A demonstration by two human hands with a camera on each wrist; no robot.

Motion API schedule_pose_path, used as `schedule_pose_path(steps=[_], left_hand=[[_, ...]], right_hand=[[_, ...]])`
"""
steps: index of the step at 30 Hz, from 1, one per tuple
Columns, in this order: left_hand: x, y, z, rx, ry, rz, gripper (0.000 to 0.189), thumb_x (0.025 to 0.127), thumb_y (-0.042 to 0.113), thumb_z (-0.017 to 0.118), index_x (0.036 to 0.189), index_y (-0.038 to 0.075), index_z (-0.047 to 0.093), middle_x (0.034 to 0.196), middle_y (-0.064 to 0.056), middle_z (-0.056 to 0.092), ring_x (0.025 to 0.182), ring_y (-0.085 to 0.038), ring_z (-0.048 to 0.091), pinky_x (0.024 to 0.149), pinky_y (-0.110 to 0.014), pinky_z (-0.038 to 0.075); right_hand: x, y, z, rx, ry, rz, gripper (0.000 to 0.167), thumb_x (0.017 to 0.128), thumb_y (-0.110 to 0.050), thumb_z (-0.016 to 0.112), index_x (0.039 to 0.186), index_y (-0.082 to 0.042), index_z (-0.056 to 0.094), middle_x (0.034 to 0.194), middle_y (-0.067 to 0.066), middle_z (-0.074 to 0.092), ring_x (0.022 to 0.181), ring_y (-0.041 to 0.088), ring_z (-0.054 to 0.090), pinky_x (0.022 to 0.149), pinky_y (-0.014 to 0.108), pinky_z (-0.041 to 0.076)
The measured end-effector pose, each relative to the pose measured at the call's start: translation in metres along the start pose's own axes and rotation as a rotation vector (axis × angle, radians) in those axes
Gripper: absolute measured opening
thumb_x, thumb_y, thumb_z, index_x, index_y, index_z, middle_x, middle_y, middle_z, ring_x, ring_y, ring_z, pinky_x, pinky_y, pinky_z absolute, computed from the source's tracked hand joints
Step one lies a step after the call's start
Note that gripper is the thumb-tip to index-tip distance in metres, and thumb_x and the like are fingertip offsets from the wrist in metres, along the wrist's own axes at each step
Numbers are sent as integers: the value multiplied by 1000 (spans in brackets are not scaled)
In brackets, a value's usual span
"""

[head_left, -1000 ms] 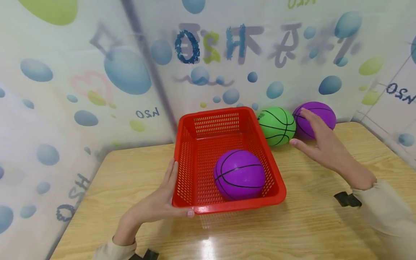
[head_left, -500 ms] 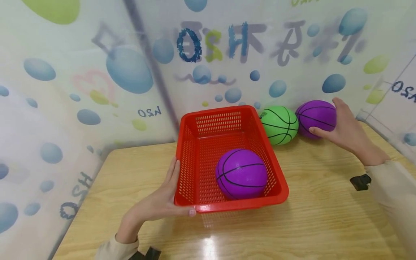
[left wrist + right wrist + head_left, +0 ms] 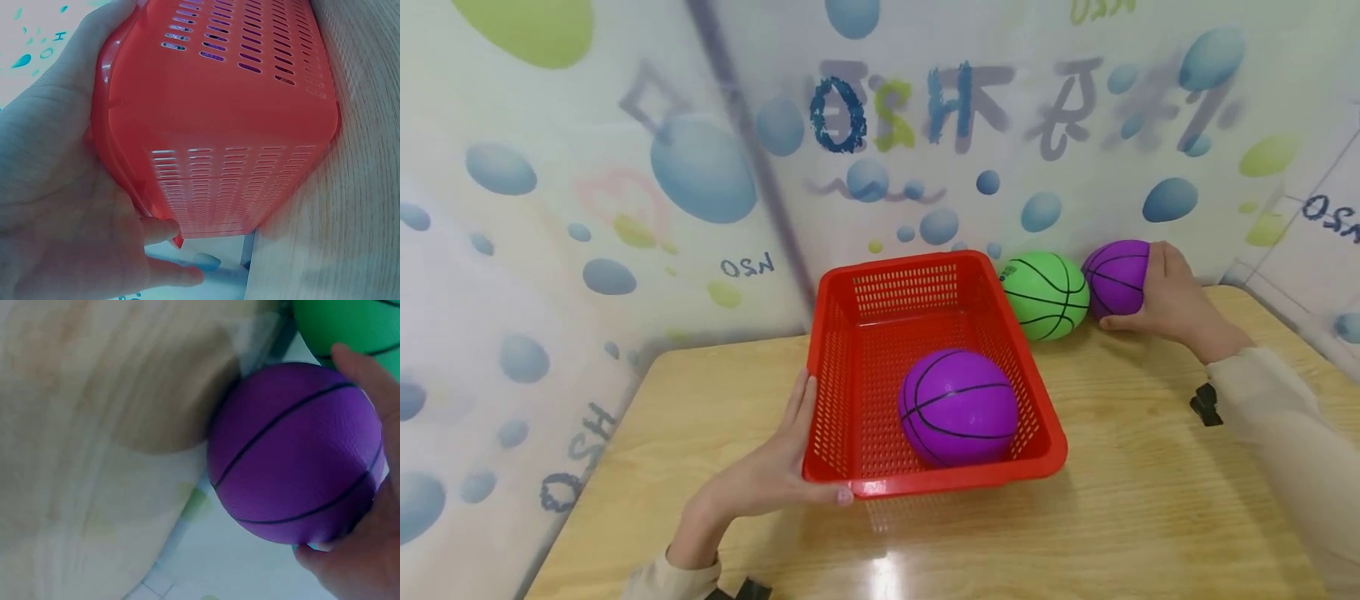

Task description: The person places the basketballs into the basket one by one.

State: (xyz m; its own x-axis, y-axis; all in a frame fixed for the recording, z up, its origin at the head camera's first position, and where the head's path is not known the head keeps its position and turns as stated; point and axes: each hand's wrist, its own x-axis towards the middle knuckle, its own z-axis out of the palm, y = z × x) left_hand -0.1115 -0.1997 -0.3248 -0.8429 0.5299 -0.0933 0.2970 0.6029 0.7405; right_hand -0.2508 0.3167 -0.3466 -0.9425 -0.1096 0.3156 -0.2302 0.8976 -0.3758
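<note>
A red plastic basket (image 3: 831,375) with slotted walls stands on the wooden table, and a purple basketball (image 3: 958,408) lies inside it. My left hand (image 3: 767,467) rests against the basket's near left corner, its thumb along the front rim and its straight fingers along the left side. At the back right, my right hand (image 3: 1172,304) grips a second purple basketball (image 3: 1116,279) from its right side. The right wrist view shows the thumb and a fingertip on opposite sides of this purple basketball (image 3: 294,456).
Between the basket and the gripped ball sits a green basketball (image 3: 1047,296). Behind everything hangs a pale sheet (image 3: 880,200) printed with blue and green drops. The wooden table (image 3: 1112,492) extends in front of and beside the basket.
My right hand first moved right past the green basketball, then came back left onto the far purple basketball. My left hand has stayed at the basket's corner.
</note>
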Motion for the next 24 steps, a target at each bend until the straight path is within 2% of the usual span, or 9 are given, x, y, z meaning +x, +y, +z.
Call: schedule_pose_path(steps=[2,6,10,14,20,24], left_hand=[[-3,-1,0,-1,12,-4,128,70,42,80,146,17,-20,149,-1,-30,138,-32,-8,102,-53,28],[-7,-2,-1,12,24,-5,128,70,42,80,146,16,-21,149,-2,-30,137,-33,-8,102,-54,27],[-6,-2,-1,21,19,5,129,70,42,80,146,16,-21,148,0,-31,137,-33,-10,102,-54,26],[-3,-1,0,30,24,9,129,69,44,79,146,16,-20,149,0,-30,138,-31,-7,102,-52,27],[-4,-1,1,6,12,1,129,68,44,80,146,17,-19,150,-1,-27,138,-30,-6,102,-51,29],[0,0,2,-4,14,34,129,69,42,80,146,17,-19,150,-1,-28,138,-28,-8,101,-51,29]], right_hand=[[-1,-1,4,-23,13,-13,130,54,-29,88,136,21,0,132,46,12,118,58,19,94,67,25],[0,1,10,-12,66,2,131,51,-25,89,135,20,0,131,45,13,118,57,19,97,64,22],[0,4,12,-1,107,21,130,48,-24,91,134,19,4,129,45,16,116,58,20,97,63,22],[0,12,14,37,140,67,125,52,-22,89,135,16,4,129,44,17,117,58,20,95,65,23],[-13,25,12,171,126,234,114,66,-25,82,137,13,2,129,42,16,115,57,21,87,70,27],[-14,29,3,155,123,250,113,67,-31,81,137,14,4,127,44,18,113,58,23,85,71,28]])
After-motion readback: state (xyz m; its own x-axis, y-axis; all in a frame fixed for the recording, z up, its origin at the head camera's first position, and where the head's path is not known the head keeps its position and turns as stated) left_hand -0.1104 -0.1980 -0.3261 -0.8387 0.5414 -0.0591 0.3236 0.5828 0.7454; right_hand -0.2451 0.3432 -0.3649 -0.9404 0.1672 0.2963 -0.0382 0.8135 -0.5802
